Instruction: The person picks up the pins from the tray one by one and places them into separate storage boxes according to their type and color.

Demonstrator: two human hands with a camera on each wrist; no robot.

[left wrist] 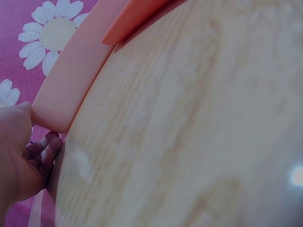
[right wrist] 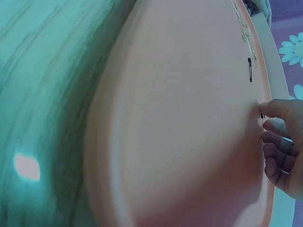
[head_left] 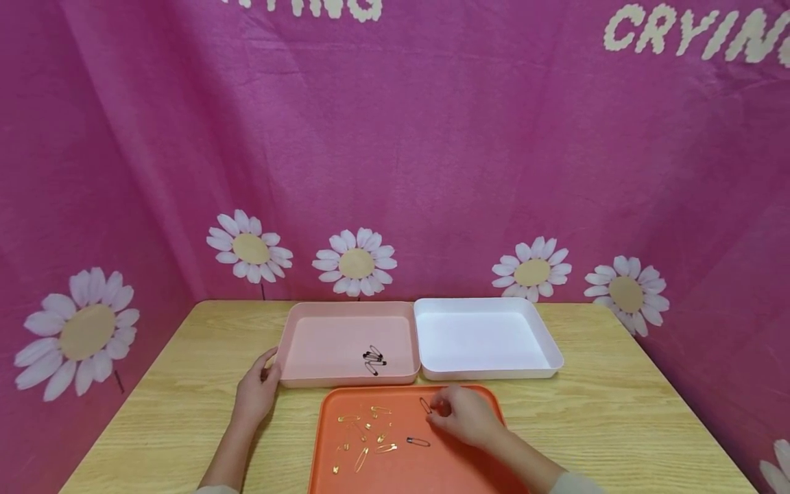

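On the orange tray (head_left: pixel 457 473), my right hand (head_left: pixel 464 416) pinches one end of a black safety pin (head_left: pixel 425 405) between thumb and index finger. In the right wrist view only a dark bit of that pin (right wrist: pixel 262 115) shows by the fingertips of the right hand (right wrist: pixel 281 142). Another black safety pin (head_left: pixel 418 442) lies just left of that hand. Several gold safety pins (head_left: pixel 361 460) are scattered over the tray's left half. My left hand (head_left: pixel 254 392) rests against the left wall of the pink tray (head_left: pixel 327 336), its fingers loosely bent in the left wrist view.
Several black safety pins (head_left: pixel 373 358) lie in a small heap in the pink tray. A white tray (head_left: pixel 481 336) stands against its right side. Both sit behind the orange tray on a wooden table (head_left: pixel 617 412). A magenta curtain (head_left: pixel 432 151) with daisies hangs behind.
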